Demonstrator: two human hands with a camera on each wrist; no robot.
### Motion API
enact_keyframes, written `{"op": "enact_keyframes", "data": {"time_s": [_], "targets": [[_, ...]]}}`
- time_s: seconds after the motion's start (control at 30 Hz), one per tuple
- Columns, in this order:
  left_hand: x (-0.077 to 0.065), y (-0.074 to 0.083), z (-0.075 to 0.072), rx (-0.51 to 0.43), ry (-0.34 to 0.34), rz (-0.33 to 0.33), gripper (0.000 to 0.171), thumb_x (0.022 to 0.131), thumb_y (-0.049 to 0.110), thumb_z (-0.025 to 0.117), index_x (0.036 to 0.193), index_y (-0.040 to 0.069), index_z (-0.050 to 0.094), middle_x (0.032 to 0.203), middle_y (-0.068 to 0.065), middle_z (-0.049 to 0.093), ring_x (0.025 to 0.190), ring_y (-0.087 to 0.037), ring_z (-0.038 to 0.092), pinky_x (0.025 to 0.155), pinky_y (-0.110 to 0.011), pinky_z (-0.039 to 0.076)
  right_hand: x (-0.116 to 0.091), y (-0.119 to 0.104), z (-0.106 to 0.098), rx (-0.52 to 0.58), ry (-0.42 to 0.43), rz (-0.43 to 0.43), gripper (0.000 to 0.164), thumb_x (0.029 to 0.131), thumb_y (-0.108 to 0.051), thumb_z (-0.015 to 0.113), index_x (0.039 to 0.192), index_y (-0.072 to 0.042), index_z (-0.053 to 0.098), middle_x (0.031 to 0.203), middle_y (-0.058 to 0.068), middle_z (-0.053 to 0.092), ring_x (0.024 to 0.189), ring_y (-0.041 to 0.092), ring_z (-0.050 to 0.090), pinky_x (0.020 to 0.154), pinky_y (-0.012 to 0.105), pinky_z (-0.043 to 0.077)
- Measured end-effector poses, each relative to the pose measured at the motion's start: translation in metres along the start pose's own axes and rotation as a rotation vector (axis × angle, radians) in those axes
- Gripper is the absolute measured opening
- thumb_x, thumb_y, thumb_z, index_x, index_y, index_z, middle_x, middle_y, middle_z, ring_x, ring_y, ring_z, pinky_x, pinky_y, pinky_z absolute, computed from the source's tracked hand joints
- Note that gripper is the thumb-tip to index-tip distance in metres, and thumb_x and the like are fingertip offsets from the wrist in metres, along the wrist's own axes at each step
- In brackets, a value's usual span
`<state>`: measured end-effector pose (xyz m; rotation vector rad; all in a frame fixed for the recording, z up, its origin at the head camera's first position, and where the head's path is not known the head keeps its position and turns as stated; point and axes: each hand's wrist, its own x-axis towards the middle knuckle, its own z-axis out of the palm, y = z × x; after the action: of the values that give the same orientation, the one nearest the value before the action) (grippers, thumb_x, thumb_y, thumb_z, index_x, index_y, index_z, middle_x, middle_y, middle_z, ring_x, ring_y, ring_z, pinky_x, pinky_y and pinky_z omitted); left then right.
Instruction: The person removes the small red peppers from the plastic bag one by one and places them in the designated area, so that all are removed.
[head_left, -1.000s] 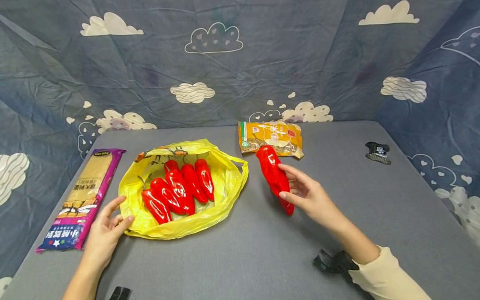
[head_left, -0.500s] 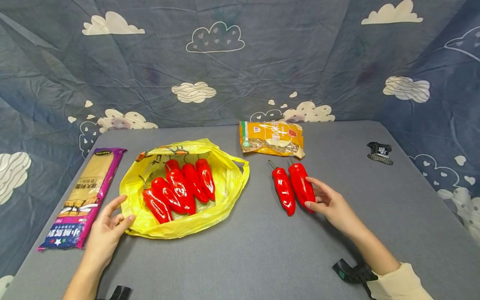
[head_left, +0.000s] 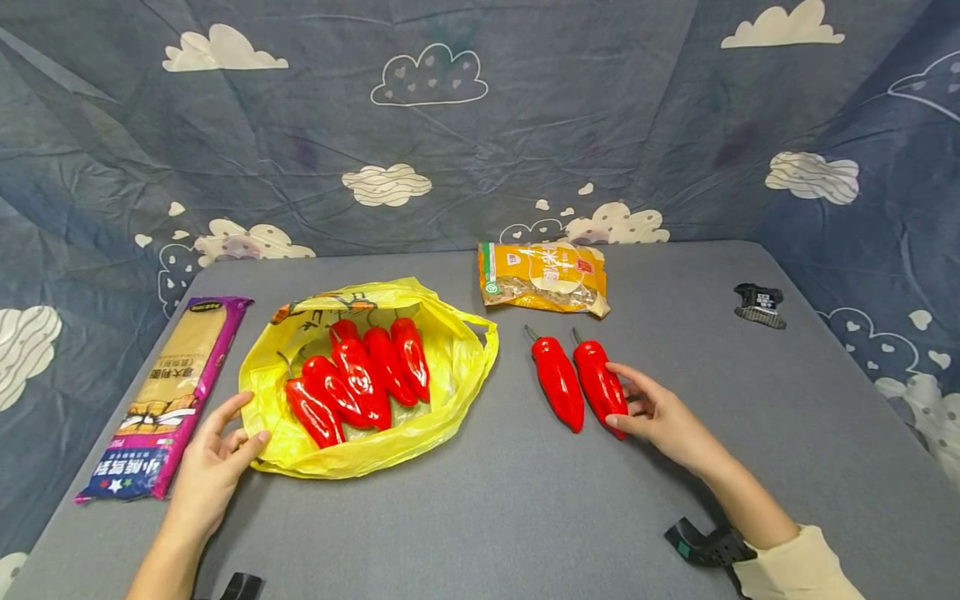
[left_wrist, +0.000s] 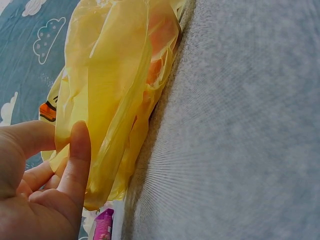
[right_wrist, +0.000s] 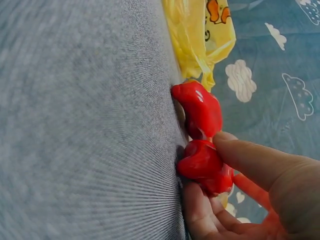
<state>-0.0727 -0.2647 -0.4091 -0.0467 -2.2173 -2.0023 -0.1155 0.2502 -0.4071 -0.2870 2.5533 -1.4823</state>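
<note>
A yellow plastic bag (head_left: 375, 462) lies with its mouth spread, and several glossy red peppers (head_left: 360, 383) rest inside it. My left hand (head_left: 210, 462) pinches the bag's left edge between thumb and fingers; the left wrist view shows the thin yellow film (left_wrist: 110, 90) caught there. To the right of the bag, two red peppers lie side by side on the table, stems pointing away. My right hand (head_left: 663, 421) holds the right-hand pepper (head_left: 597, 385) near its lower end, thumb on one side and fingers on the other. Just left of it lies the other pepper (head_left: 558, 385).
A long noodle packet (head_left: 168, 392) with purple edges lies left of the bag. An orange-and-clear food packet (head_left: 543, 277) sits at the back of the grey table (head_left: 465, 533). A small black item (head_left: 759, 305) is far right. A cloud-patterned cloth (head_left: 600, 117) hangs behind.
My right hand has moved right with one pepper, which was above the other and now lies beside it. The left pepper has shifted slightly left. My left hand stays on the bag.
</note>
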Motion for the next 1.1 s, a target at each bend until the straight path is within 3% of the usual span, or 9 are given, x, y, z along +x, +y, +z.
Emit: {"op": "enact_keyframes", "data": {"time_s": [0.17,0.43,0.73,0.93,1.1], "targets": [[0.0,0.0,0.0,-0.007,0.0,0.0,0.055,0.086,-0.001,0.057,0.135,0.002,0.033,0.126,-0.011,0.027,0.078,-0.004,0.053,0.062,-0.012,0.044,0.0,-0.002,-0.001,-0.069,0.029,-0.016,0.068,0.076,-0.011,0.072,0.135,-0.008,0.036,0.113,0.02,0.045,0.086,0.027,0.049,0.064,0.029,0.046],[-0.001,0.001,0.001,-0.009,0.005,-0.008,0.054,0.086,-0.007,0.054,0.135,-0.001,0.031,0.126,-0.007,0.028,0.078,-0.002,0.053,0.062,-0.012,0.044,0.0,-0.031,0.002,-0.169,0.115,-0.114,0.069,0.077,-0.017,0.073,0.135,-0.009,0.036,0.122,0.018,0.04,0.105,0.033,0.044,0.083,0.049,0.04],[-0.001,0.001,0.0,0.005,0.01,-0.02,0.055,0.085,-0.005,0.056,0.135,0.001,0.031,0.127,-0.008,0.027,0.078,-0.003,0.052,0.061,-0.012,0.043,0.016,-0.099,0.029,0.004,0.164,-0.392,0.068,0.074,-0.002,0.072,0.133,-0.009,0.039,0.124,0.004,0.043,0.107,0.019,0.044,0.089,0.03,0.039],[-0.001,0.001,0.0,-0.014,-0.003,-0.007,0.054,0.086,-0.004,0.056,0.135,0.001,0.032,0.127,-0.008,0.027,0.079,-0.004,0.053,0.062,-0.012,0.044,0.032,-0.147,0.061,0.107,0.083,-0.486,0.061,0.073,0.007,0.069,0.127,0.005,0.04,0.12,0.015,0.046,0.106,0.025,0.046,0.089,0.043,0.039],[-0.001,0.001,-0.001,0.003,-0.006,-0.017,0.055,0.086,-0.001,0.057,0.135,0.002,0.032,0.128,-0.011,0.025,0.078,-0.003,0.052,0.062,-0.012,0.044,0.063,-0.14,0.094,0.179,-0.004,-0.503,0.059,0.076,0.001,0.07,0.128,0.001,0.041,0.119,0.013,0.048,0.105,0.025,0.047,0.088,0.041,0.04]]}}
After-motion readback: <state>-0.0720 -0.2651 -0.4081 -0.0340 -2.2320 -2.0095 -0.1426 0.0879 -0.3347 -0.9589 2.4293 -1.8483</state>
